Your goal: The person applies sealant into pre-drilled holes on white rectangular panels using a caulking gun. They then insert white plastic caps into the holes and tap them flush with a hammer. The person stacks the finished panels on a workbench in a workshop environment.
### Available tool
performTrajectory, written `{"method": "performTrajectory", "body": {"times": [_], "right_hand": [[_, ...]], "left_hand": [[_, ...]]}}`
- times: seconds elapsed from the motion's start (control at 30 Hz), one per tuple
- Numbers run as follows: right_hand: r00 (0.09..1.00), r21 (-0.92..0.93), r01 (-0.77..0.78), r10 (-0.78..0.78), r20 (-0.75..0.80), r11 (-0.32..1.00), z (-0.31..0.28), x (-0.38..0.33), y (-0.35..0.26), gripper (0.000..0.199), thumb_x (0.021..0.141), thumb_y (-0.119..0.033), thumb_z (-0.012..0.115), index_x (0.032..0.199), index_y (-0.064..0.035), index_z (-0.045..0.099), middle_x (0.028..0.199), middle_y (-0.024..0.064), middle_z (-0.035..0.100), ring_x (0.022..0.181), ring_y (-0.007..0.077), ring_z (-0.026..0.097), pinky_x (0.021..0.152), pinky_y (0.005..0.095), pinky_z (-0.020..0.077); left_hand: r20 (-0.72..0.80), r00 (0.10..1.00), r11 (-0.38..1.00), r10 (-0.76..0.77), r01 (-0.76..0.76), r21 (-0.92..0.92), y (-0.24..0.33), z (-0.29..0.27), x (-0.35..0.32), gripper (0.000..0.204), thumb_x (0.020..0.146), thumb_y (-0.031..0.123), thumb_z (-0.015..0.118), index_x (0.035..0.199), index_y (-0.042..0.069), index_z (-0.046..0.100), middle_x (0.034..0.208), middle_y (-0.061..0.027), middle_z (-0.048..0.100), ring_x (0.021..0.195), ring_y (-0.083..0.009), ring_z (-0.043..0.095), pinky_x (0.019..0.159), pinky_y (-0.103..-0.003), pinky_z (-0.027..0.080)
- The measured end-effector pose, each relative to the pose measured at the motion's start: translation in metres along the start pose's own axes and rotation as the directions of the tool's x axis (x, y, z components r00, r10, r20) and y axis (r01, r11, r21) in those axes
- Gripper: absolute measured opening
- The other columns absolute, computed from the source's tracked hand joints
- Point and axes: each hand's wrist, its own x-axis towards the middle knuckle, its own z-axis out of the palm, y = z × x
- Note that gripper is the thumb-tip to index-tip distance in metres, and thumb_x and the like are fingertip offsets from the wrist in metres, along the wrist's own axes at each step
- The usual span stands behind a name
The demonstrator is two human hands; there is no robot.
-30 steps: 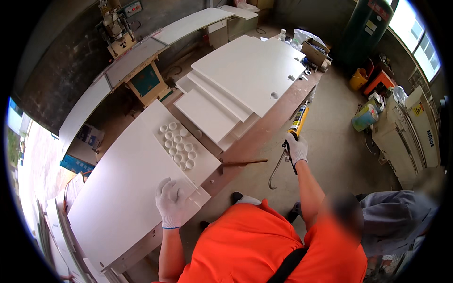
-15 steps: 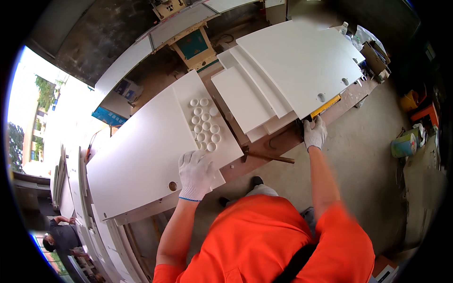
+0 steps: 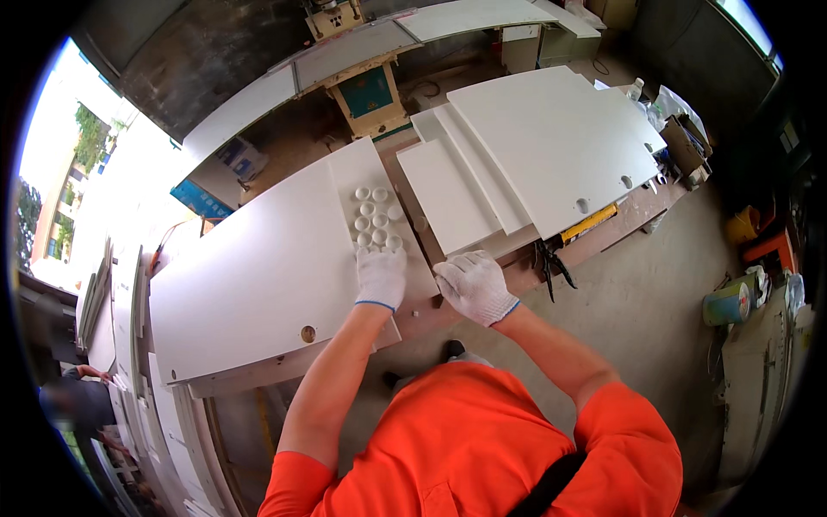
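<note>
My left hand (image 3: 381,277), in a white knitted glove, rests on the white panel (image 3: 258,276) with its fingers bent at the near end of a group of small white round cups (image 3: 379,221). The fingers hide the nearest cups, and what they hold does not show. My right hand (image 3: 475,286), gloved too, is closed beside it at the front edge of the worktable, where a wooden-handled hammer lay; the hand covers the hammer almost wholly. Black-handled pliers (image 3: 549,265) hang over the table edge further right, next to a yellow tool (image 3: 589,224).
Stacked white boards (image 3: 525,146) cover the right part of the table. A bottle (image 3: 636,90) and a cardboard box (image 3: 687,151) stand at its far right end. A paint can (image 3: 728,304) is on the floor at right. Another person (image 3: 82,401) is at far left.
My right hand has let go of the black pliers and moved left to where the hammer lay. My left hand has moved up to the cups, its fingers now among the nearest ones.
</note>
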Motion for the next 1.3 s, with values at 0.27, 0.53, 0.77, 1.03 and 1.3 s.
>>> {"method": "performTrajectory", "body": {"times": [0.27,0.53,0.77,1.03,1.3], "right_hand": [[0.977,-0.13,0.172,-0.152,0.148,0.976,0.044,0.047,0.013,0.01,0.09,-0.019,0.07,0.099,-0.0151,0.07,0.089,0.0066,0.071,0.089,0.029,0.072,0.084,0.0473,0.0535],[0.932,-0.3,0.212,-0.1,0.349,0.93,0.083,0.081,0.015,0.007,0.092,-0.019,0.067,0.095,-0.0154,0.072,0.096,0.006,0.072,0.096,0.0255,0.072,0.089,0.0431,0.0511],[0.935,-0.3,0.122,-0.008,0.355,0.946,0.092,0.079,0.002,0.009,0.095,-0.016,0.065,0.095,-0.0141,0.074,0.105,0.0085,0.069,0.101,0.0293,0.07,0.087,0.0458,0.0533],[0.893,0.274,0.293,-0.364,0.263,0.916,0.094,0.075,-0.169,0.018,0.089,-0.009,0.068,0.106,-0.0082,0.072,0.117,0.0063,0.072,0.096,0.0282,0.073,0.081,0.0433,0.0589],[0.814,0.052,0.28,-0.266,0.517,0.959,0.136,0.073,-0.227,0.026,0.088,-0.008,0.067,0.114,-0.0056,0.073,0.12,0.0095,0.074,0.089,0.0297,0.076,0.074,0.0436,0.062]], "left_hand": [[-0.011,0.999,0.992,0.037,-0.038,-0.124,0.016,-0.007,-0.013,0.012,0.092,0.014,0.065,0.093,0.015,0.077,0.099,-0.01,0.076,0.098,-0.0288,0.075,0.089,-0.048,0.051],[-0.383,0.923,0.916,0.041,-0.188,-0.355,0.018,-0.051,-0.111,0.021,0.092,0.012,0.07,0.112,0.012,0.073,0.105,-0.0085,0.076,0.093,-0.0301,0.075,0.08,-0.044,0.055],[-0.511,0.747,0.846,-0.425,0.126,-0.519,-0.063,-0.048,-0.214,0.027,0.094,-0.002,0.073,0.119,0.006,0.07,0.109,-0.0141,0.077,0.089,-0.0362,0.075,0.076,-0.045,0.059],[-0.435,0.593,0.721,-0.677,0.419,-0.552,-0.173,-0.006,-0.318,0.022,0.098,-0.002,0.07,0.118,0.005,0.073,0.105,-0.0141,0.076,0.094,-0.034,0.075,0.079,-0.043,0.06],[-0.474,0.489,0.681,-0.732,0.548,-0.485,-0.267,0.021,-0.397,0.027,0.097,-0.002,0.068,0.122,0.007,0.073,0.104,-0.0136,0.075,0.095,-0.0355,0.074,0.082,-0.045,0.06]]}}
